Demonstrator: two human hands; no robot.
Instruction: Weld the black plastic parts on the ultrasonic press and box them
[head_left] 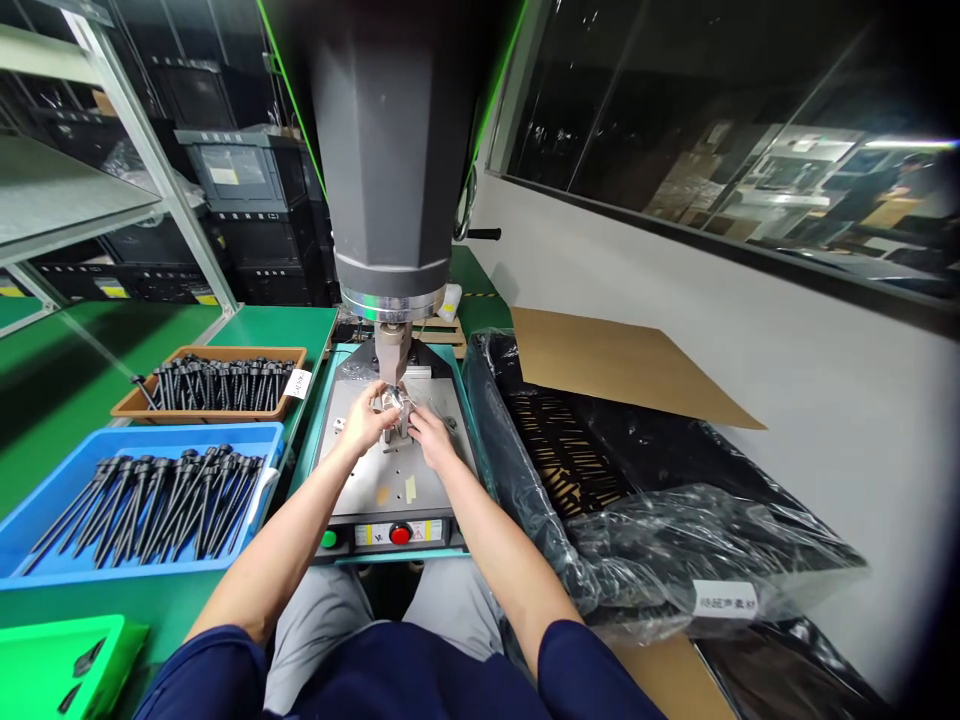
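Observation:
My left hand [365,420] is at the left of a small metal fixture [390,437] on the machine's plate, thumb and index finger curled round a small shiny piece [393,398] whose kind I cannot make out. From the right, my right hand [432,437] reaches to the same fixture with bent fingers close together; what its fingertips grip is too small to tell. Just above my fingers hangs the metal horn [392,352] of a large grey press head [390,150]. The steel base plate [367,490] has holes and a yellow tape piece.
Left stand an orange tray [210,415] and a blue tray [142,573] of black long-stemmed parts, with a green tray [112,650] nearer me. A red button [400,534] and green button [328,539] front the machine. Right is a plastic-lined box [517,480] with a cardboard flap [615,360].

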